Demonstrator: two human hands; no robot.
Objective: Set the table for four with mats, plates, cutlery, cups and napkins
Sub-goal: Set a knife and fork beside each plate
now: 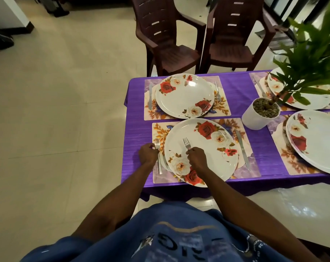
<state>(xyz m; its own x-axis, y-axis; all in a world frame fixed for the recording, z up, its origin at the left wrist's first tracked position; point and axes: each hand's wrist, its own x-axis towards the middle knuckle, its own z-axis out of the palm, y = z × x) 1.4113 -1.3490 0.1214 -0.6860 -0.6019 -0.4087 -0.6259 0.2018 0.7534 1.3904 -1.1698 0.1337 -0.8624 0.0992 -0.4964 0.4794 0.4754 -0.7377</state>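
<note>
At the near corner of the purple-clothed dining table (236, 110), a steel fork (158, 157) is being laid on the left strip of the nearest floral rectangular placemat (251, 167), its upper handle pinched by the left hand (148, 154). A second steel fork (187, 143) is held above the white rose-patterned round plate (207, 148), gripped at the handle by the curled fingers of the right hand (197, 157). A steel table knife (242, 150) is already set to the right of that plate.

Cutlery placement is judged to be the step in hand; the far-left setting already carries knife and fork, while no cups or napkins are seen anywhere. The spare fork is presumably meant for another setting, so the next move would call for a reach rightward.

Little room is left at this place: the plate overhangs the mat's near edge close to the table's lip, and the left fork lies just beside the plate rim. A white potted plant (258, 114) stands between the settings and would have to be passed around.
</note>
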